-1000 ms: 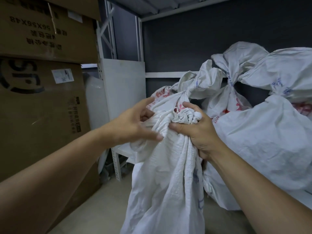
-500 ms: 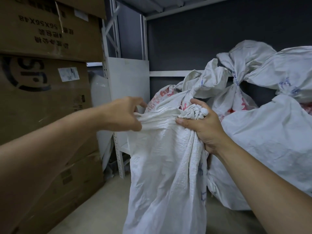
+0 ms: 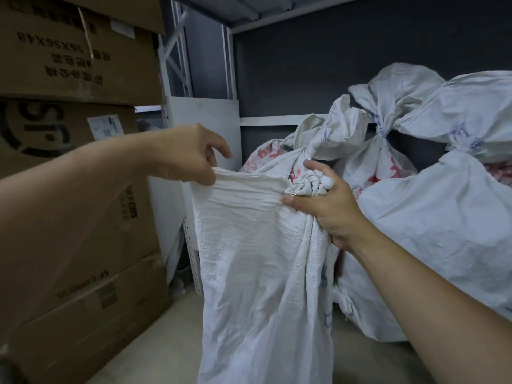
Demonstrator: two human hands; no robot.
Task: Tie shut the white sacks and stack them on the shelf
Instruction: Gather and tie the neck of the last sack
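White sack point(image 3: 257, 259) is not yet tied: bunched neck point(image 3: 310, 185) is clenched in right grip point(image 3: 318, 206), loose edge point(image 3: 243, 177) is pinched by left grip point(image 3: 191, 159); the gather could be lost if that pinch slips under tension.

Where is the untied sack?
Head view, centre: the sack hangs between the boxes on the left and the tied sacks on the right, its mouth bunched in the right hand, its edge pinched by the left hand.

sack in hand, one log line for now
sack: untied | left hand: pinches rim | right hand: grips bunched mouth | tied sacks: behind
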